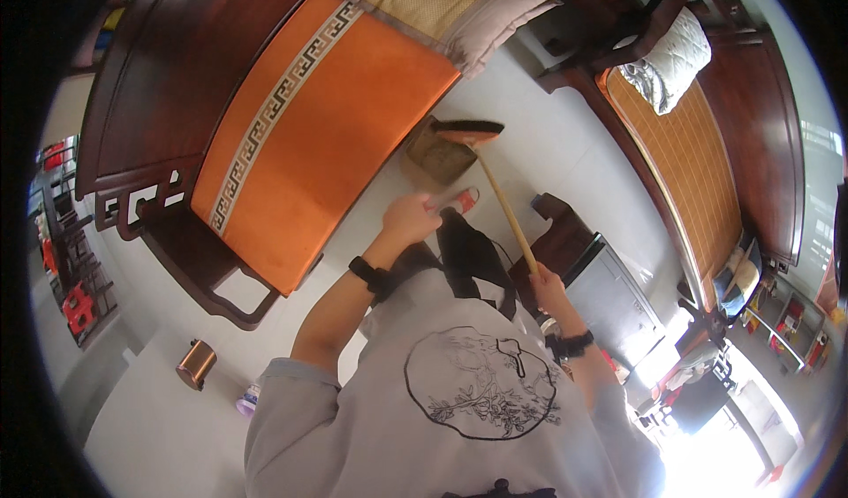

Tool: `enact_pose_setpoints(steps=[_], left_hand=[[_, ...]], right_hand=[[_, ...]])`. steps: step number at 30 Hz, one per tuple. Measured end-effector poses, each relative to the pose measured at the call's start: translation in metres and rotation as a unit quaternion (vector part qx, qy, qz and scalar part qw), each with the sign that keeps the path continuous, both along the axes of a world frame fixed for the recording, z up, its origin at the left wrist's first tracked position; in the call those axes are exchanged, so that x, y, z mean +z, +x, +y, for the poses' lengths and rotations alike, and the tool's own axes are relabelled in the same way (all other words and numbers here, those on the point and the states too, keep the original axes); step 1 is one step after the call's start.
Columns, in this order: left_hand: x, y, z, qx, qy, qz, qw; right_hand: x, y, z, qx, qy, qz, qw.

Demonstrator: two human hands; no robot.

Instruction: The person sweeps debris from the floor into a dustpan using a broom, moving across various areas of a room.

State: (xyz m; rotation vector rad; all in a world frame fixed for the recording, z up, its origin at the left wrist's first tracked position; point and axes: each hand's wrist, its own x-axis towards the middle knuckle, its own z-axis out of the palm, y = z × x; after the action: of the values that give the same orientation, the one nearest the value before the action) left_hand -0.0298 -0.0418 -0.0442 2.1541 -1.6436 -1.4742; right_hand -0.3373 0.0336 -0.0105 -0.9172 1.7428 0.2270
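Observation:
My left hand [409, 219] is closed around the handle of a dustpan [442, 158], whose pan is over the tiled floor beside the orange-cushioned wooden sofa. My right hand [550, 288] grips the pale stick of a broom [505, 203]. The stick slants up and left in the picture to the broom's orange head with dark bristles, which lies against or just above the far edge of the dustpan; whether they touch is not plain. A red and white shoe [467, 200] shows just below the pan. Any debris in the pan is too unclear to tell.
The sofa's orange cushion [331, 120] is at left, bearing a beige pillow [424, 7]. A second wooden seat with a woven mat [676, 160] stands at right. A dark cabinet [613, 299] is near my right arm. A copper-coloured bin [196, 365] stands on the floor at lower left.

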Motion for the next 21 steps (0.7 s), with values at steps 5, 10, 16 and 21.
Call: enact_pose_setpoints(steps=[5, 10, 16, 21], left_hand=[[0.003, 0.017, 0.015, -0.003, -0.003, 0.020, 1.000], [0.019, 0.039, 0.045, 0.045, -0.061, 0.040, 0.996], [0.025, 0.057, 0.079, 0.040, -0.032, 0.006, 0.999], [0.014, 0.070, 0.100, 0.073, -0.057, 0.009, 0.996]], right_hand=[[0.031, 0.007, 0.008, -0.219, 0.003, -0.105, 0.970], [-0.019, 0.027, -0.029, -0.141, -0.081, -0.089, 0.983], [-0.145, 0.075, -0.138, -0.047, -0.253, -0.004, 0.966], [-0.190, 0.135, -0.188, -0.078, -0.191, -0.029, 0.978]])
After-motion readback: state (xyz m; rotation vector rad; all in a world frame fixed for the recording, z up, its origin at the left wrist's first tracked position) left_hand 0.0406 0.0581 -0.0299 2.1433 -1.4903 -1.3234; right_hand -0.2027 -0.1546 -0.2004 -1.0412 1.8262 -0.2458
